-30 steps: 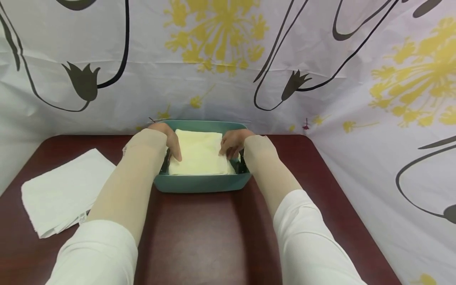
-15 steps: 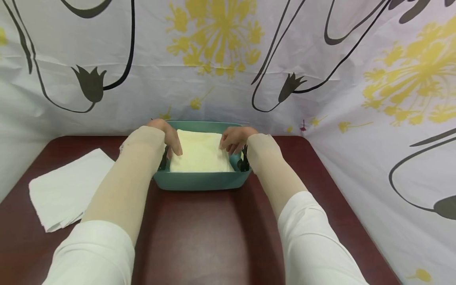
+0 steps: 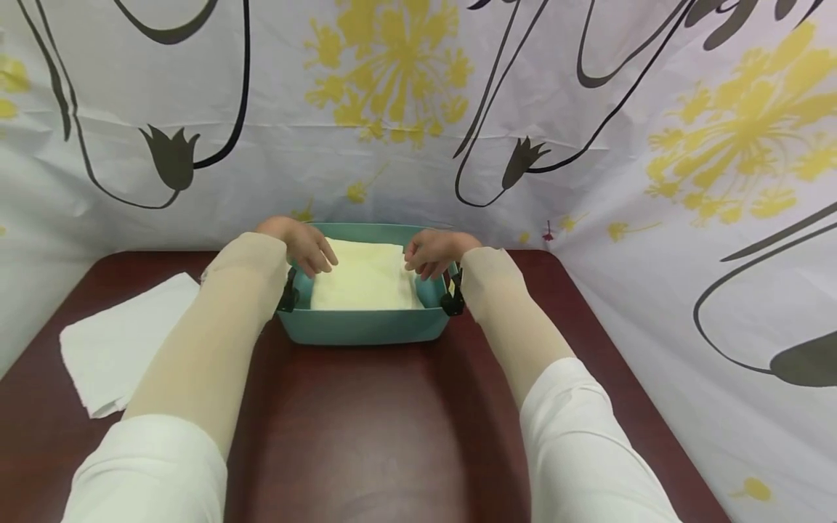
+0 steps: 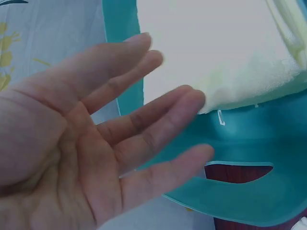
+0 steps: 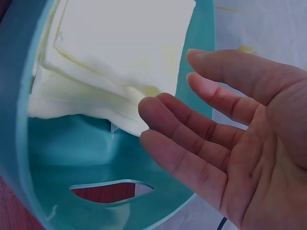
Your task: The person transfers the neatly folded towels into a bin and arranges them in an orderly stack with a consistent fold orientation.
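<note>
A folded pale yellow towel (image 3: 366, 280) lies inside a teal plastic basin (image 3: 366, 328) at the back of the table. In the right wrist view the towel (image 5: 120, 48) shows several stacked layers. My left hand (image 3: 299, 243) hangs over the basin's left side, its fingers (image 4: 168, 115) loosely extended with nothing between them. Over the right side is my right hand (image 3: 439, 253), relaxed and holding nothing, fingertips close above the towel's edge. Each wrist view shows an oval handle slot in the basin wall, dark red table visible through it.
A folded white cloth (image 3: 124, 338) lies on the dark red table (image 3: 366, 421) at the left, partly hidden behind the left forearm. A white curtain (image 3: 275, 94) with yellow and grey flower prints hangs behind the table and along its right side.
Both hands have let go of the towel's sides and lifted slightly, moving apart. The towel stays in the basin. The view has shifted a little.
</note>
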The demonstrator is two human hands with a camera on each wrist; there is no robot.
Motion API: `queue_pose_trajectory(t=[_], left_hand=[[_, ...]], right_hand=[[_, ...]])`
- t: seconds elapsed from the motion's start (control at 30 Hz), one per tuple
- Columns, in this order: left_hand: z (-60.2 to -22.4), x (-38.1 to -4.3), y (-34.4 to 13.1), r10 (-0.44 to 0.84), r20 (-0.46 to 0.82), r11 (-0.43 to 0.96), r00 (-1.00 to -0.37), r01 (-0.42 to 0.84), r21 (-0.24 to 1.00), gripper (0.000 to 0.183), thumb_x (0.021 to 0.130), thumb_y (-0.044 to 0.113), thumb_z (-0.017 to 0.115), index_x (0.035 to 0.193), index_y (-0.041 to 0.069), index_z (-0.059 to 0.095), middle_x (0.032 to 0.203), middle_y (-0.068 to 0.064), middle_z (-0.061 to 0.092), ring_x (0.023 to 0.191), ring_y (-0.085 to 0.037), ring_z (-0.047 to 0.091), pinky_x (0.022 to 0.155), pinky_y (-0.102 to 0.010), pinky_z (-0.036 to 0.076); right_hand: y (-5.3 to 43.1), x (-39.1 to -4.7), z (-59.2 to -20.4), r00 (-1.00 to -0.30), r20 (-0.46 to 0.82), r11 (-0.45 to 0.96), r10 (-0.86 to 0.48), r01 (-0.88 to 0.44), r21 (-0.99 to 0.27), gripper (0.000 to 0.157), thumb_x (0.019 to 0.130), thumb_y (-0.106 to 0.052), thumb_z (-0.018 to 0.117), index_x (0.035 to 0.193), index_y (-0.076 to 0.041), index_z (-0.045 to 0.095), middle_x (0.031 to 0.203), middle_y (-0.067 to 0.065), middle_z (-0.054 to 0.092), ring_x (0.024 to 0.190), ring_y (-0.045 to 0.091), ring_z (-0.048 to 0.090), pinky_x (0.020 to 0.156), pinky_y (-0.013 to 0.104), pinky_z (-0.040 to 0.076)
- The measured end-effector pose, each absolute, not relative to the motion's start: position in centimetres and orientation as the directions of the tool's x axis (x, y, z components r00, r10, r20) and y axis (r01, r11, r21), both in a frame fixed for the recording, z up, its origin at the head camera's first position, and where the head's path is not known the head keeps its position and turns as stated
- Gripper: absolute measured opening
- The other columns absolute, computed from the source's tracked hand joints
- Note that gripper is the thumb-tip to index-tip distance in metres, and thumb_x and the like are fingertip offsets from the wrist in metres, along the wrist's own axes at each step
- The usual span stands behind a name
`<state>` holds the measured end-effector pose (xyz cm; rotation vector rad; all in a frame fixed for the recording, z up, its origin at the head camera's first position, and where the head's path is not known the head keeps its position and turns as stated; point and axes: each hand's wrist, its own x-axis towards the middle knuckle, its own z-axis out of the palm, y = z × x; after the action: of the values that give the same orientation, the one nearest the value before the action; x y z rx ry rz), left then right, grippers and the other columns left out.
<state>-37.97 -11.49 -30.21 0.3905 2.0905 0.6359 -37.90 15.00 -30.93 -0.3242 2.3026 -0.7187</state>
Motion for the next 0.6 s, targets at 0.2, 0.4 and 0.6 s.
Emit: queue_pose_trajectory(t=[0.2,0.4,0.6], left_hand=[[-30.4,-37.3,-11.9,0.478,-0.607,0.758,-0.634,-0.051,0.650,0.053,0.097,0.014,0.050,0.145,0.006,0.030,0.141,-0.020,0.038,0.114,-0.030,0.049,0.093,-0.046,0.041],[-30.6,-36.9,-12.5,0.508,-0.551,0.735,-0.662,0.000,0.678,0.054,0.095,0.016,0.053,0.144,0.006,0.032,0.137,-0.020,0.041,0.114,-0.031,0.049,0.094,-0.048,0.040],[-30.6,-36.0,-13.0,0.543,-0.479,0.704,-0.690,0.064,0.707,0.052,0.095,0.018,0.054,0.142,0.005,0.035,0.138,-0.021,0.039,0.116,-0.032,0.049,0.090,-0.046,0.043]], right_hand=[[14.9,-37.5,-31.0,-0.747,-0.523,0.806,-0.410,-0.027,-0.592,0.031,0.093,-0.015,0.057,0.120,-0.002,0.049,0.095,0.015,0.056,0.083,0.024,0.060,0.079,0.042,0.047],[14.4,-37.0,-31.3,-0.751,-0.488,0.792,-0.446,-0.076,-0.606,0.028,0.094,-0.014,0.056,0.118,-0.002,0.050,0.097,0.017,0.057,0.083,0.026,0.060,0.071,0.037,0.048],[13.9,-36.3,-31.4,-0.752,-0.445,0.788,-0.487,-0.158,-0.595,0.028,0.094,-0.016,0.056,0.117,-0.002,0.051,0.112,0.022,0.058,0.093,0.028,0.062,0.075,0.036,0.051]])
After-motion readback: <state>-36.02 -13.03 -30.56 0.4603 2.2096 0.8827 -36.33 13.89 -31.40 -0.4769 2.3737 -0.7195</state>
